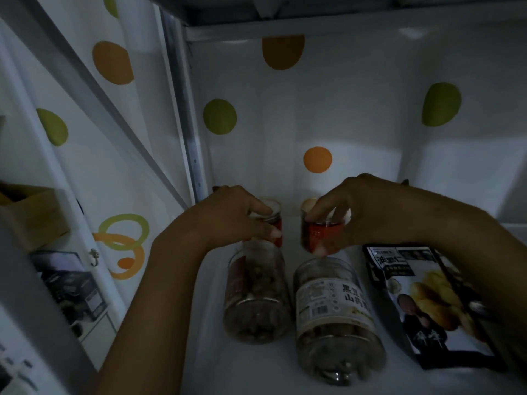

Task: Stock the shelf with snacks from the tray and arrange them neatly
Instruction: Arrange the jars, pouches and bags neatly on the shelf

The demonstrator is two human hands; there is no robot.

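Printed on labelled clear jar: 黑豆, 山药. Black packet lettering too blurred to read. At shelf rear, left hand curled round left red jar; right hand pinching right red jar near its top.

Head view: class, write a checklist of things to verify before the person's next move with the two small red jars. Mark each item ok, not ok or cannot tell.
1. Left hand grips the left red jar: ok.
2. Right hand grips the right red jar: ok.
3. Both red jars rest on the shelf: cannot tell.
4. Unlabelled clear jar and labelled clear jar sit side by side in front: ok.
5. Black snack bag lies flat, apart from the jars: ok.
6. Lids on the clear jars are tight: cannot tell.
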